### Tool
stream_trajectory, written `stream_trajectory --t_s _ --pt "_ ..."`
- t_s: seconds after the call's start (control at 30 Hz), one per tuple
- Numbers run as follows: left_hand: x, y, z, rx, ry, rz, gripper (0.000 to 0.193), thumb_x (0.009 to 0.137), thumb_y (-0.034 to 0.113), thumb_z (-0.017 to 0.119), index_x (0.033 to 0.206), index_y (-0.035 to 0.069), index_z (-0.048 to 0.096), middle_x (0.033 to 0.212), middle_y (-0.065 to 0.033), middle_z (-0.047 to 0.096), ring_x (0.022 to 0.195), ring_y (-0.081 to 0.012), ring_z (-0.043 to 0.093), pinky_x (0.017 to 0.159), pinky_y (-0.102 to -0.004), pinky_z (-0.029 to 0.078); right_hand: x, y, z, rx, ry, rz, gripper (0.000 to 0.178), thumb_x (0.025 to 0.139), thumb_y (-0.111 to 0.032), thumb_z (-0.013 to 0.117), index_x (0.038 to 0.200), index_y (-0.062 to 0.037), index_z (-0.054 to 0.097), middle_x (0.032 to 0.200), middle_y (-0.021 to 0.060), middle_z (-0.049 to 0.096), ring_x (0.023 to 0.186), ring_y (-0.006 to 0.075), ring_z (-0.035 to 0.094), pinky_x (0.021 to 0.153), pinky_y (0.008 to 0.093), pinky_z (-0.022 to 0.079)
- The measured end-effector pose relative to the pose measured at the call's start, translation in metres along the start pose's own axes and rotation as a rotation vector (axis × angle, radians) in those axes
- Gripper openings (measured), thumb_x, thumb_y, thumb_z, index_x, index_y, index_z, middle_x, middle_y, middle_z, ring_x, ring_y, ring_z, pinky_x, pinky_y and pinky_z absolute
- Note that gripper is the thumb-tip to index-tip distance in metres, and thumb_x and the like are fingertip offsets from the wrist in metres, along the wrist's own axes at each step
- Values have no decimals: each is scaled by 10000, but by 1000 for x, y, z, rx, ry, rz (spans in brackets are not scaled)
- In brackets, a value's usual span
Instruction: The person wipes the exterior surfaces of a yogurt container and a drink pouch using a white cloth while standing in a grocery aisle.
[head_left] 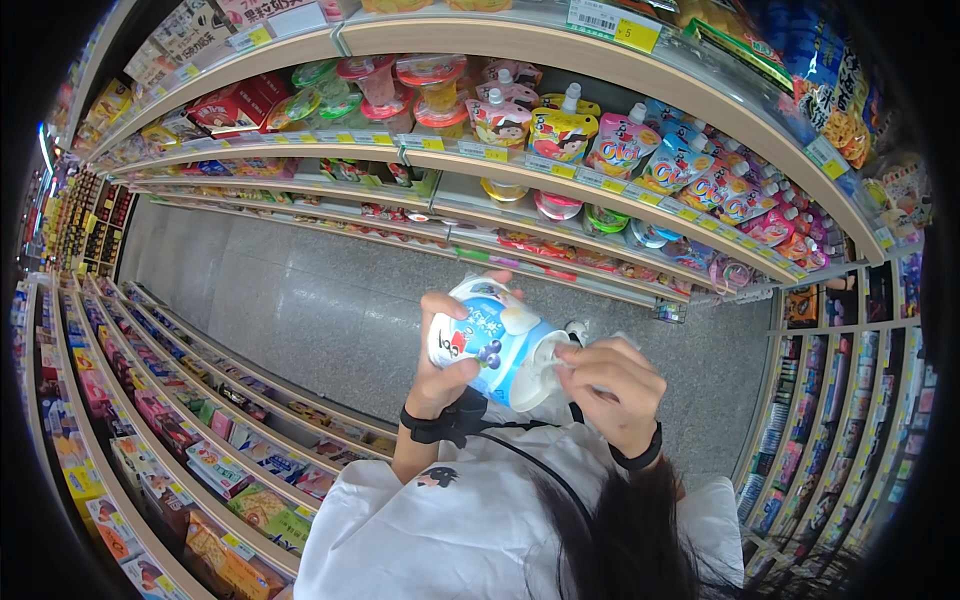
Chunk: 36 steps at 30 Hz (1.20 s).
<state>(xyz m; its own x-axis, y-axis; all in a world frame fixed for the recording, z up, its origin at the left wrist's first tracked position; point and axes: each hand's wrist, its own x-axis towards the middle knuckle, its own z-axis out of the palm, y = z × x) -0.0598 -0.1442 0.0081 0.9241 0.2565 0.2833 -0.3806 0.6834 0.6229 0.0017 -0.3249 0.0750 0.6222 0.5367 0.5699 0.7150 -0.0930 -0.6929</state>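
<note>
A blue-and-white cup with pictures of blueberries on its side lies tilted in front of my chest. My left hand is closed around its left end, thumb on the near side and fingers behind. At the cup's right end is a white round face with a rim. There my right hand has its fingers bent and pinched against the white edge; their tips are partly hidden, so I cannot tell if they hold a flap or only the rim. Dark bands circle both wrists.
Ahead, a curved shelf holds spouted pouches and lidded cups, with price tags along its edge. Shelves of packaged snacks run down the left, and more shelving stands right. Grey floor lies between.
</note>
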Motion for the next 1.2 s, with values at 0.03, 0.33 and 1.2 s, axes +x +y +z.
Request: stream_trajectory --t_s 0.03,0.33,1.2 --pt "-1 -1 1 54 6 -12 459 749 229 722 1069 174 397 1337 -310 322 1217 -428 424 924 -505 466 1 -2 1 0 0 0 183 615 66 749 682 -26 605 810 114 692 671 220 628 586 309 489" --pt "4 1 -3 160 10 -23 451 748 264 710 1061 182 396 1315 -311 335 1190 -448 439 914 -522 472 -14 1 1 84 -85 -55 123 634 44 690 743 31 635 858 135 675 713 252 632 614 325 512" --pt "15 6 4 375 -28 -1 490 725 205 740 1058 152 385 1344 -324 314 1212 -417 434 952 -468 441 -6 -9 21 28 217 50 173 624 88 713 726 -18 621 815 103 681 690 232 630 613 307 492"
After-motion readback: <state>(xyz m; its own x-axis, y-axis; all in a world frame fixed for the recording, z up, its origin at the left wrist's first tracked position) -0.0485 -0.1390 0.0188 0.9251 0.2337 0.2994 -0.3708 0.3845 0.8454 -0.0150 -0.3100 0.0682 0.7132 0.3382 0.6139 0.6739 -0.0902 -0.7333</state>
